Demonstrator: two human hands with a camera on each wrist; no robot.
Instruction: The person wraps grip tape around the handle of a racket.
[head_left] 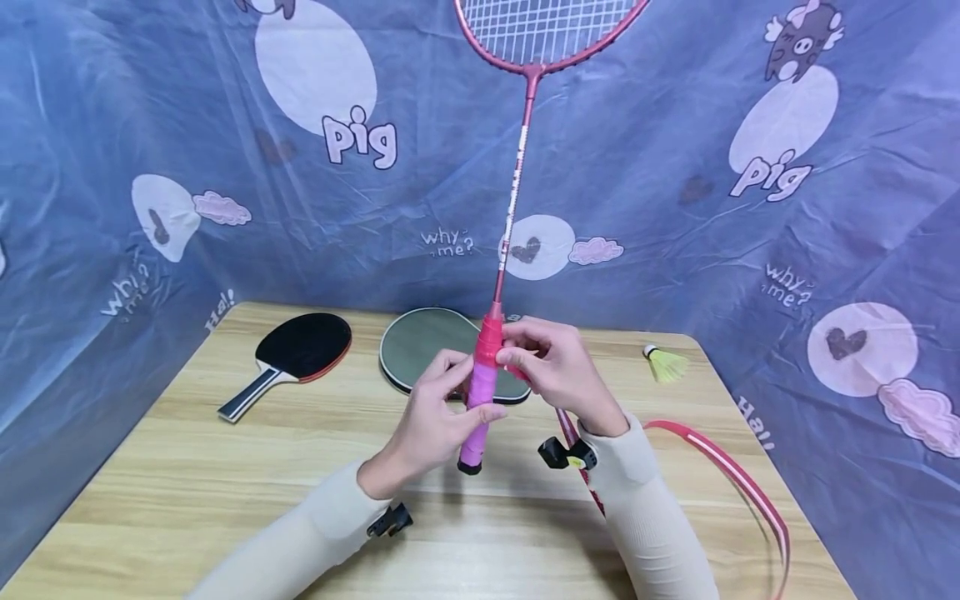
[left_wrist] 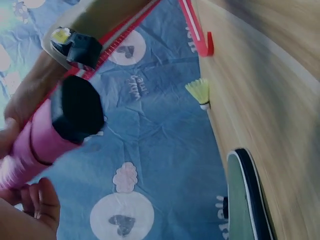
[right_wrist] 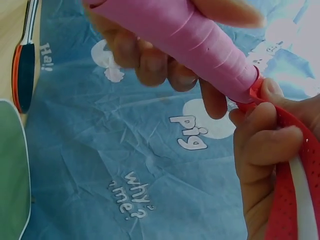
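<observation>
A badminton racket (head_left: pixel 513 192) stands nearly upright, head up. My left hand (head_left: pixel 435 408) grips its handle, wrapped in pink-purple tape (head_left: pixel 482 392), thumb across the front. The black butt cap (left_wrist: pixel 79 110) sticks out below that hand. Red grip tape (head_left: pixel 490 335) is wound over the upper handle. My right hand (head_left: pixel 558 367) pinches this perforated tape (right_wrist: pixel 287 112) between thumb and fingers where it meets the handle. A long loose length trails from there, with a white strip along it, and curves over the table's right side. The racket head's top is cut off in the head view.
On the wooden table (head_left: pixel 187 500) lie a black table tennis bat (head_left: pixel 303 346) at left and a green-faced round bat (head_left: pixel 420 342) behind the hands. A yellow shuttlecock (head_left: pixel 663 363) lies at back right. Blue printed cloth (head_left: pixel 420 183) hangs around the table.
</observation>
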